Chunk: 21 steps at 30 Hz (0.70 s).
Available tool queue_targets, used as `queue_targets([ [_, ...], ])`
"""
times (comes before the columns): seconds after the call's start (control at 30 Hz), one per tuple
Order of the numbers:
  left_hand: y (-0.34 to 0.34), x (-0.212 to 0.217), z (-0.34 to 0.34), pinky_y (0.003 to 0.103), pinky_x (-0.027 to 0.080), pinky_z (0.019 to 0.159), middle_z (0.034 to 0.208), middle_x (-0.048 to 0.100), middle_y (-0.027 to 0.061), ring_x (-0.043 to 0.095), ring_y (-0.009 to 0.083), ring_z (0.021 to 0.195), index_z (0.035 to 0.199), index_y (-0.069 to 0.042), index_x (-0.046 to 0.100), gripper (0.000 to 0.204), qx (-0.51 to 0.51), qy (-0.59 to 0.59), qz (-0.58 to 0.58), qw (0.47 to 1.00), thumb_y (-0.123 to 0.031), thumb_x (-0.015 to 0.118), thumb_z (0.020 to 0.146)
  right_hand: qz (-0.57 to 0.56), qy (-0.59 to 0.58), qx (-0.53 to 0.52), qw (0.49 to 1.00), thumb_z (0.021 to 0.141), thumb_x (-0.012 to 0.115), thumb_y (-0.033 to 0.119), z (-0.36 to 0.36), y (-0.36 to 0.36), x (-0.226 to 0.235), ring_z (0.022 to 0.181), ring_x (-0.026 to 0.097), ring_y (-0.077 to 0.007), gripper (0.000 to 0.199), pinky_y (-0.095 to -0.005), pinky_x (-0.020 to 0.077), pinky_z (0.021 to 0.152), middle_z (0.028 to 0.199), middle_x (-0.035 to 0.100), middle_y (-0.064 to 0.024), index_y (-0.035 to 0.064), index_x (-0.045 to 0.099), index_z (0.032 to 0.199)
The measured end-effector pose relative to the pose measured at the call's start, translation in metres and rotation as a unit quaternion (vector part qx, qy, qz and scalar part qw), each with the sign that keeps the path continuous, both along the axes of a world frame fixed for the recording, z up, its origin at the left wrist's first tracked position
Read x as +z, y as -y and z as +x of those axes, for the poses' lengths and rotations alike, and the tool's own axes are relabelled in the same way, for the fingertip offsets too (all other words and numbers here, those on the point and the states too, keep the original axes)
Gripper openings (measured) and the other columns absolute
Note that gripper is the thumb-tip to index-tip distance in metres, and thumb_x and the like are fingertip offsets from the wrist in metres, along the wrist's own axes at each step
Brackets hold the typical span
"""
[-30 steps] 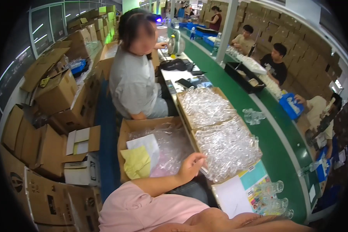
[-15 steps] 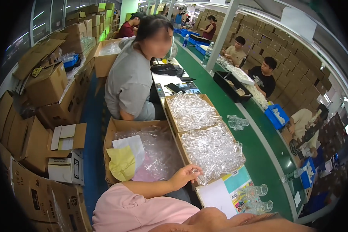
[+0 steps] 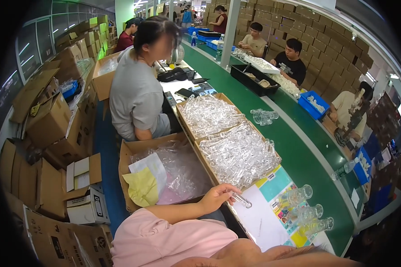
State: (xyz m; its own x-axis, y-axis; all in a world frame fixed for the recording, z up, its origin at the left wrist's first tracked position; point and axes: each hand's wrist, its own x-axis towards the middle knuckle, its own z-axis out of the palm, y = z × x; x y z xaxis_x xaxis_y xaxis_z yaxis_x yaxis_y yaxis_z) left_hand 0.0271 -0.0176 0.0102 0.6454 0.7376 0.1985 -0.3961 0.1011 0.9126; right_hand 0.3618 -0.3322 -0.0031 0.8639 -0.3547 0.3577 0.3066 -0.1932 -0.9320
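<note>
Between the fingertips of my left hand [image 3: 217, 198] is a small clear glass tube [image 3: 241, 200], pointing right over a white sheet [image 3: 260, 218]. Just beyond the hand, an open cardboard box [image 3: 208, 165] is heaped with many similar clear glass pieces [image 3: 238, 153]. A second heap of clear glass pieces [image 3: 209, 116] fills the adjoining far box. To the right of the sheet, three clear flared glass vessels [image 3: 298, 195] sit on colourful printed paper. My right arm [image 3: 249, 254] crosses the lower edge; its hand is out of the picture.
At left, a carton [image 3: 125, 178] holds plastic film, with yellow paper [image 3: 143, 187] on top. A person in grey [image 3: 136, 95] sits beyond it. Another glass vessel [image 3: 263, 117] lies on the green conveyor [image 3: 294, 149]. A black tray [image 3: 254, 80] and blue bins [image 3: 313, 104] line its far side.
My left hand has come away from the near box's edge with the glass tube, now over the white sheet. Three glass vessels show at right where two showed before. The whole view has shifted.
</note>
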Motion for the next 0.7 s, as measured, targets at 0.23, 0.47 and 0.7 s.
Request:
queue_targets([
  [0.23, 0.003, 0.018, 0.027, 0.028, 0.049, 0.082, 0.112, 0.055, 0.0096, 0.057, 0.0132, 0.089, 0.111, -0.001, 0.049, 0.022, -0.056, -0.029, -0.085, 0.994, -0.006, 0.046, 0.09, -0.026, 0.162, 0.249, 0.955, 0.078, 0.07, 0.022, -0.043, -0.055, 0.066, 0.083, 0.058, -0.0296, 0.063, -0.0357, 0.0503, 0.074, 0.101, 0.056, -0.0231, -0.0117, 0.036, 0.119],
  [0.47, 0.006, 0.026, 0.036, 0.026, 0.049, 0.083, 0.111, 0.055, 0.0105, 0.056, 0.0138, 0.093, 0.112, 0.0, 0.047, 0.03, -0.114, 0.025, -0.062, 0.991, 0.004, 0.054, 0.084, -0.085, -0.118, 0.59, 0.794, 0.077, 0.068, 0.023, -0.085, -0.093, 0.083, 0.073, 0.062, -0.0254, 0.057, -0.0344, 0.0514, 0.059, 0.088, 0.061, -0.0168, 0.0011, 0.039, 0.121],
  [0.7, 0.009, 0.053, 0.054, 0.029, 0.047, 0.086, 0.108, 0.057, 0.014, 0.058, 0.0162, 0.093, 0.105, -0.001, 0.047, 0.03, -0.099, 0.052, -0.02, 0.993, 0.011, 0.055, 0.079, 0.001, 0.037, 0.492, 0.87, 0.065, 0.075, 0.024, -0.104, -0.126, 0.065, 0.09, 0.047, -0.0158, 0.053, -0.0284, 0.0364, 0.084, 0.095, 0.05, -0.0043, 0.0021, 0.05, 0.106],
])
